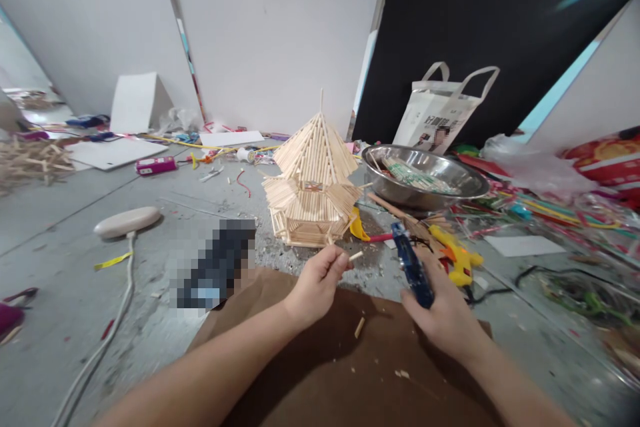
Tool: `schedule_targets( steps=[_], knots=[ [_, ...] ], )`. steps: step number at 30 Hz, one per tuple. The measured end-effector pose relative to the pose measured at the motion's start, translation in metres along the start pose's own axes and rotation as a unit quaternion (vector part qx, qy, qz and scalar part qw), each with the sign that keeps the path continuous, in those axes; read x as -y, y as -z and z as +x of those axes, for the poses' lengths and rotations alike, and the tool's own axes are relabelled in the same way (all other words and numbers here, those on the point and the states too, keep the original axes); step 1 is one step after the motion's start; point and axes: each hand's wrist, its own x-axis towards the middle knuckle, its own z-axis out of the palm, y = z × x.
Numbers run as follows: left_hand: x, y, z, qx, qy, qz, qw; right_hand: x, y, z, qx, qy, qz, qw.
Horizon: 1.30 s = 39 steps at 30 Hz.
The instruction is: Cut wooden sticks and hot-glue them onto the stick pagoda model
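Note:
My left hand (320, 280) is closed in a pinch on a short pale wooden stick (355, 256), which juts out to the right past the fingertips. My right hand (443, 303) is wrapped round a dark blue hand tool (414, 267) that looks like cutting pliers; its jaws cannot be made out clearly. Just beyond my left hand stands a small pavilion model (315, 193) built of thin wooden sticks, with a pointed roof above a wider lower roof. A short stick offcut (359, 327) lies on the brown cloth (310, 373) below my hands.
Right of the model stands a steel basin (425, 193) holding wrapped sticks. A yellow glue gun (455, 257) lies beyond my right hand. To the left are a blurred dark object (220, 263) and a white oval device (127, 221) with a cable. A tote bag (440, 113) leans behind.

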Motion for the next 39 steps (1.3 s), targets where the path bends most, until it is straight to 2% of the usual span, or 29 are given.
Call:
schedule_targets(
  steps=[3,7,10,18,39],
  knots=[
    [-0.003,-0.001,-0.002,0.008,0.003,0.0,1.0,0.0,-0.007,-0.001,0.007,0.078,-0.064,0.995],
    [-0.005,-0.004,-0.004,0.022,0.006,0.0,1.0,0.0,-0.016,-0.004,0.04,0.121,-0.085,0.988],
    [-0.003,-0.005,-0.004,0.023,-0.001,0.0,1.0,0.001,-0.018,-0.006,0.062,0.114,-0.087,0.988],
    [0.001,-0.005,-0.005,0.036,-0.022,0.016,0.999,0.002,-0.016,-0.007,0.07,0.101,-0.085,0.989],
    [-0.003,-0.004,-0.007,0.058,-0.031,0.03,0.997,0.003,-0.014,-0.007,0.064,0.12,-0.105,0.985]
  ],
)
